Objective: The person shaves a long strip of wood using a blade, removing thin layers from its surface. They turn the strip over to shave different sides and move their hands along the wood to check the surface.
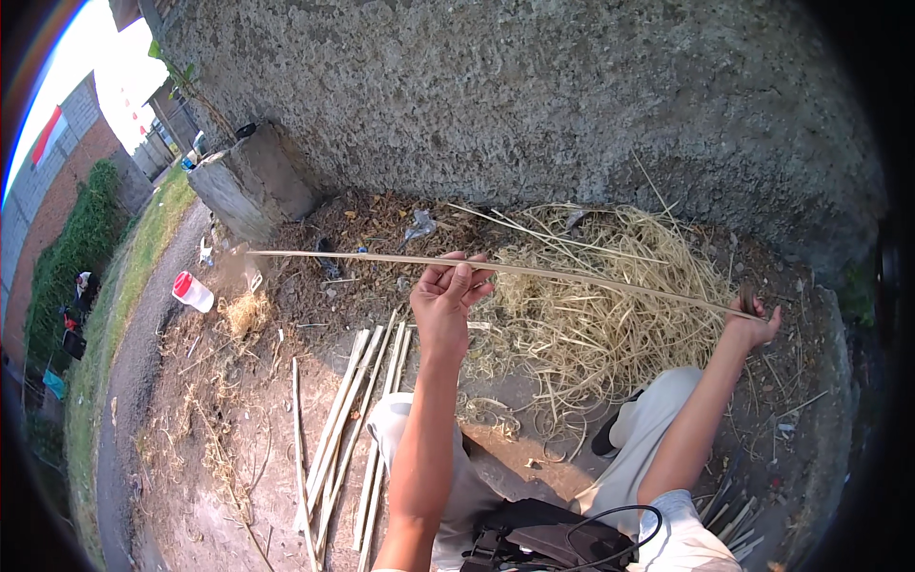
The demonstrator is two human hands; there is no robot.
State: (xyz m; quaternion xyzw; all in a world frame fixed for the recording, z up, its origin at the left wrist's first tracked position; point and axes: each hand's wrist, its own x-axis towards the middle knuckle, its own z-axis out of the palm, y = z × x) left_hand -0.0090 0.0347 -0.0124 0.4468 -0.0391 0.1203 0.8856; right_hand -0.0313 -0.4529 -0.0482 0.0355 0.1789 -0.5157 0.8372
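Note:
A long, thin bamboo strip (562, 275) stretches across in front of me, nearly level and dipping toward the right. My left hand (446, 300) pinches it near its middle between thumb and fingers. At the strip's right end my right hand (754, 326) is closed, with a dark, blurred shape (747, 296) beside the fingers that I cannot make out clearly. Below the strip lies a large heap of pale, curled bamboo shavings (620, 319). Several split bamboo strips (334, 434) rest on the ground left of my left forearm.
A rough grey wall (534, 105) rises beyond the shavings. A concrete block (253, 181) stands by it at the far left. Near the paved path (143, 381) lies a clear container with a red lid (193, 292). More strips (732, 524) lie at the lower right.

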